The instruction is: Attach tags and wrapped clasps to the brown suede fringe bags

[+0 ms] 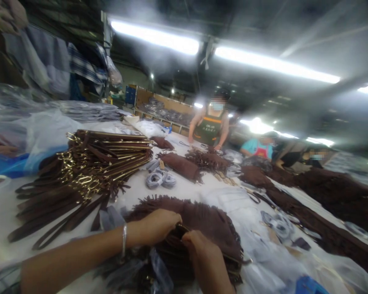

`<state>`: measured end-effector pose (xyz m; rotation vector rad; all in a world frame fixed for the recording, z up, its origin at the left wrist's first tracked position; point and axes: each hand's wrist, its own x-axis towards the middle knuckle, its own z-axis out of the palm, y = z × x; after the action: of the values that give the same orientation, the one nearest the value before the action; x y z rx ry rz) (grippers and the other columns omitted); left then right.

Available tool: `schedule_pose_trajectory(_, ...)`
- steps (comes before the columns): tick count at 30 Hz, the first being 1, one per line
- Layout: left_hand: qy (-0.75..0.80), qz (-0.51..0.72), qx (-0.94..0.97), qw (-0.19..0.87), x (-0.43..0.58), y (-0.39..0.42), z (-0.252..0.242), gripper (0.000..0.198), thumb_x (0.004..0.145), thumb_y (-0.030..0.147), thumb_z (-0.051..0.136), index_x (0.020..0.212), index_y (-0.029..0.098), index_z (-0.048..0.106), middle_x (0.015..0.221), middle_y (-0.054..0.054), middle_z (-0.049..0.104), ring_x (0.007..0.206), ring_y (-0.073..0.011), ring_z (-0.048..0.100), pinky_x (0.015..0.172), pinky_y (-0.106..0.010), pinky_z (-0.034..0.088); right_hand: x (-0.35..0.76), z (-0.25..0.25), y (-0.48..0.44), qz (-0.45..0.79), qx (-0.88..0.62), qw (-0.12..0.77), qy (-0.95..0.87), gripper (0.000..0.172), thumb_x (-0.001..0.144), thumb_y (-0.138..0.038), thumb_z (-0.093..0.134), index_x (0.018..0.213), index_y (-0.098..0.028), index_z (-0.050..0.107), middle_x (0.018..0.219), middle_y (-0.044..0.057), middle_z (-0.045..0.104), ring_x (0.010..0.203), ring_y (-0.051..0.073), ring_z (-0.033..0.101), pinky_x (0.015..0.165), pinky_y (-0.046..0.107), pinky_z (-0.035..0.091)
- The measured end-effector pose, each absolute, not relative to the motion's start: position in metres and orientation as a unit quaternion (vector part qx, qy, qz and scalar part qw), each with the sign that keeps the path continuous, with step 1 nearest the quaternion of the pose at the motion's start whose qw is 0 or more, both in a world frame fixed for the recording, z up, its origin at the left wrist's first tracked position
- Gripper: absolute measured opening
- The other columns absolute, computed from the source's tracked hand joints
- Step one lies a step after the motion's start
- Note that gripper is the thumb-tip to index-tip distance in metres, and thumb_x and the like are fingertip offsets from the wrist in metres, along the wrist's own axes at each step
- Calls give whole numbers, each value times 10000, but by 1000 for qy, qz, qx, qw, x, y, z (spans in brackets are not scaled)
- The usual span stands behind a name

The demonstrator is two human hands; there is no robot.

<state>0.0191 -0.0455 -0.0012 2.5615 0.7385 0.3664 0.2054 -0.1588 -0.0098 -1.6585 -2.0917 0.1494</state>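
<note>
A dark brown fringed bag (208, 214) lies in front of me on top of other brown bags, with fringe along its far edge and a gold-coloured strip on its near edge. My left hand (158, 224), coming in from the left, has its fingers closed on the bag's near edge. Right beside it, my right hand (200, 251) pinches the same edge, and a small dark gap shows between the two hands. Fine detail at the fingertips is blurred. Clear plastic wrapping (161, 269) lies at the near side, below my left wrist.
Left of me is a large pile of brown bags with gold trim and straps (110, 163). Coiled grey cords (159, 179) and another fringed bag (180, 165) lie beyond. Plastic bags (263, 261) cover the right side. Across the table stands a person in a green apron (207, 128).
</note>
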Motion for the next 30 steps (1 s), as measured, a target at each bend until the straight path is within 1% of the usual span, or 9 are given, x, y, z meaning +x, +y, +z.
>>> schedule_pose_trajectory(2,290,142,916,240,21,-39,-9,269,872,126,453,1084,230,581,985,-47,707,924,-251,659,757,-296,441,200,-16,-145,-19,-631,174,-756,207,951,-150,458,889,-243,632,840,-8,657,666,130,647,560,224,338)
schedule_pose_trajectory(5,313,164,897,265,22,-30,-20,295,855,119,441,1120,230,509,984,-40,694,928,-237,647,771,-297,439,203,-17,-129,-55,-657,132,-740,223,913,-88,512,877,-262,646,838,-22,655,673,128,656,543,231,303)
schedule_pose_trajectory(9,303,177,882,314,22,-23,-26,286,811,86,444,1053,231,489,954,-17,661,881,-198,617,763,-273,432,206,-21,-118,-37,-663,137,-735,207,944,-131,513,834,-254,638,815,-30,658,676,124,654,551,236,300)
schedule_pose_trajectory(13,272,184,871,366,19,-21,-23,235,869,104,393,988,235,548,915,5,652,841,-172,603,737,-253,419,205,-23,-113,-22,-665,130,-735,201,944,-127,512,837,-247,632,817,-28,665,688,135,666,551,256,288)
schedule_pose_trajectory(15,267,176,857,405,18,-21,-20,180,865,164,478,998,237,574,912,13,649,846,-171,603,727,-245,416,204,-23,-112,-33,-663,112,-740,199,915,-93,532,849,-250,635,819,-28,666,661,141,661,539,271,270)
schedule_pose_trajectory(17,273,163,842,435,17,-21,-18,219,796,194,592,1010,239,587,897,24,638,840,-173,595,699,-236,406,203,-22,-112,-46,-658,98,-745,207,885,-66,556,856,-253,641,823,-27,666,648,146,657,533,283,255)
schedule_pose_trajectory(20,282,168,836,440,18,-20,-18,278,715,144,622,977,233,596,888,32,621,835,-167,573,699,-234,388,202,-21,-113,-49,-649,96,-753,204,869,-59,579,841,-249,648,813,-23,661,659,146,654,537,286,256)
schedule_pose_trajectory(26,271,194,819,466,22,-19,-25,239,690,100,579,902,211,572,836,43,595,801,-149,548,683,-229,375,198,-16,-113,-3,-652,123,-748,176,943,-162,560,842,-260,666,806,-32,655,655,132,647,556,268,291)
schedule_pose_trajectory(30,274,202,818,463,22,-20,-26,235,686,83,553,884,209,550,844,43,600,812,-148,543,687,-230,368,192,-9,-111,-1,-668,93,-738,191,925,-118,553,866,-247,681,814,-13,671,675,160,666,552,275,292)
